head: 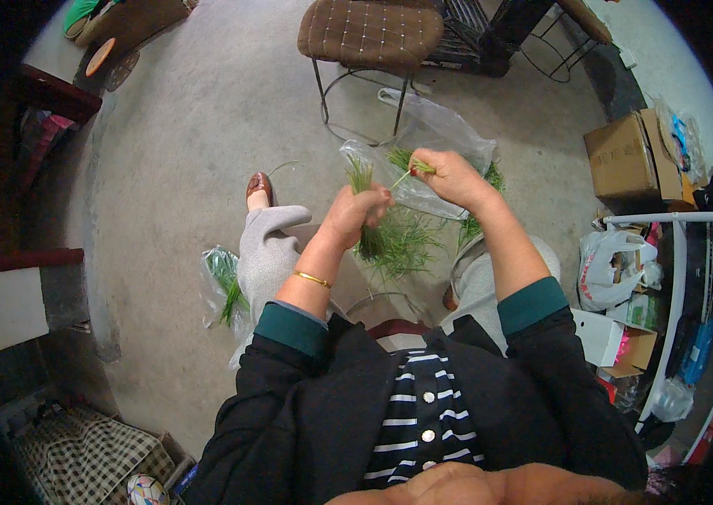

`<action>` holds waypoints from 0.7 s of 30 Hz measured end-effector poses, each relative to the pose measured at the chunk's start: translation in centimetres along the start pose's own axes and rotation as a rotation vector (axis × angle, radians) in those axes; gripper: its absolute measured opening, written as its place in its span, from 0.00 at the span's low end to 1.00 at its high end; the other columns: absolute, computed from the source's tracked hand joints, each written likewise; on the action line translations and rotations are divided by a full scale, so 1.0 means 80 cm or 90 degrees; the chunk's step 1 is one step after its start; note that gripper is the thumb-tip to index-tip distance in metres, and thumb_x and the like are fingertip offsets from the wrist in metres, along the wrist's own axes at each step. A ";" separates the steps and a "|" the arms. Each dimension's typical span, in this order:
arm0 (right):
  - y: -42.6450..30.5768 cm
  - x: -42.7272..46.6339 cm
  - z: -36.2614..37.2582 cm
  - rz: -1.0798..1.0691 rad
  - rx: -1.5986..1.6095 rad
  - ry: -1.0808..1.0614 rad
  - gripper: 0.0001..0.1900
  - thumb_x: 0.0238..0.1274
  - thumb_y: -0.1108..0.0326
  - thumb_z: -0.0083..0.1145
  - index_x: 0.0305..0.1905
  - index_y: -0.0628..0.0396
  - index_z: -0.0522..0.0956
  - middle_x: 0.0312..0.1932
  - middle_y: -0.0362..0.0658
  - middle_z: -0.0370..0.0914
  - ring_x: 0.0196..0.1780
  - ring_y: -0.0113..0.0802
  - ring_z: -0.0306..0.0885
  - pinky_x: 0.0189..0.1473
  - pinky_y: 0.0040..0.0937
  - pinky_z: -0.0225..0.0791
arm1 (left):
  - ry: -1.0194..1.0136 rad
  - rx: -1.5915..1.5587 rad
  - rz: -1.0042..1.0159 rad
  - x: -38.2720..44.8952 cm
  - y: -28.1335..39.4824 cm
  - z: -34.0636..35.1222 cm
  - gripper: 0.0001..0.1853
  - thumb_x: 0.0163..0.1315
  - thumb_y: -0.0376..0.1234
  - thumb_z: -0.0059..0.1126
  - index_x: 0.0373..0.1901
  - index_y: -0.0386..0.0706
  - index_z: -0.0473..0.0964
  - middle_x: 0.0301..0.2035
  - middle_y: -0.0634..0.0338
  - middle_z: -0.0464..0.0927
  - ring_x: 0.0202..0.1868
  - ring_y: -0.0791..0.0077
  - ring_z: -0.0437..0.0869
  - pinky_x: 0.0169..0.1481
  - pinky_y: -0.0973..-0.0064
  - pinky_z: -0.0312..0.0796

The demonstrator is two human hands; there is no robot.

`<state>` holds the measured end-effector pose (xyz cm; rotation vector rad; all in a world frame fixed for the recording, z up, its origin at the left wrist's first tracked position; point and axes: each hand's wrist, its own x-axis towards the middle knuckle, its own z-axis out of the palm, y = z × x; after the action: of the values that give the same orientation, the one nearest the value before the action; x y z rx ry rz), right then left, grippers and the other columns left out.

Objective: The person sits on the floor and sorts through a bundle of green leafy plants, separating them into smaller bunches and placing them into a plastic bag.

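Observation:
My left hand [353,218] is closed around an upright bunch of thin green chive-like stalks [361,173]; its fingers are blurred. In my right hand [448,177] several short green stalks [422,166] are pinched, and one pale stem spans the gap between both hands. Below them, a loose heap of fine green trimmings [403,243] lies on the floor between my legs. A clear plastic bag [444,129] spreads out beyond my hands, with more greens [494,177] at its right side, partly hidden by my right forearm.
A second clear bag with green stalks [227,287] lies beside my left leg. A brown padded stool [369,35] stands ahead on the concrete floor [192,139]. To the right are a cardboard box [621,158] and a white-framed rack [672,303] with bags and boxes.

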<state>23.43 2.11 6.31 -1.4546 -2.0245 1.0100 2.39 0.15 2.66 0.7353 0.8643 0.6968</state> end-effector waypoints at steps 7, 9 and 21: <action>0.011 0.005 -0.026 0.055 -0.097 0.176 0.06 0.56 0.68 0.51 0.38 0.56 0.73 0.31 0.54 0.76 0.36 0.55 0.74 0.35 0.43 0.66 | 0.002 -0.042 0.006 -0.002 0.001 -0.008 0.06 0.55 0.32 0.53 0.27 0.39 0.72 0.19 0.64 0.72 0.16 0.82 0.65 0.19 0.84 0.56; 0.004 0.001 -0.014 -0.034 -0.031 0.137 0.07 0.56 0.67 0.51 0.39 0.54 0.74 0.31 0.54 0.76 0.36 0.55 0.75 0.36 0.43 0.67 | -0.004 -0.020 0.010 -0.001 0.001 -0.009 0.06 0.55 0.32 0.53 0.26 0.39 0.72 0.19 0.64 0.72 0.16 0.82 0.65 0.19 0.84 0.56; -0.014 -0.001 0.012 -0.034 -0.041 -0.073 0.07 0.53 0.65 0.52 0.37 0.53 0.73 0.31 0.54 0.76 0.37 0.55 0.74 0.36 0.44 0.67 | -0.004 0.049 0.017 0.001 -0.004 -0.003 0.07 0.55 0.34 0.54 0.26 0.38 0.73 0.17 0.64 0.71 0.15 0.83 0.64 0.19 0.84 0.56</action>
<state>22.11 1.57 6.54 -1.3964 -2.1828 1.0371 2.28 0.14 2.27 0.8179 0.8811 0.6878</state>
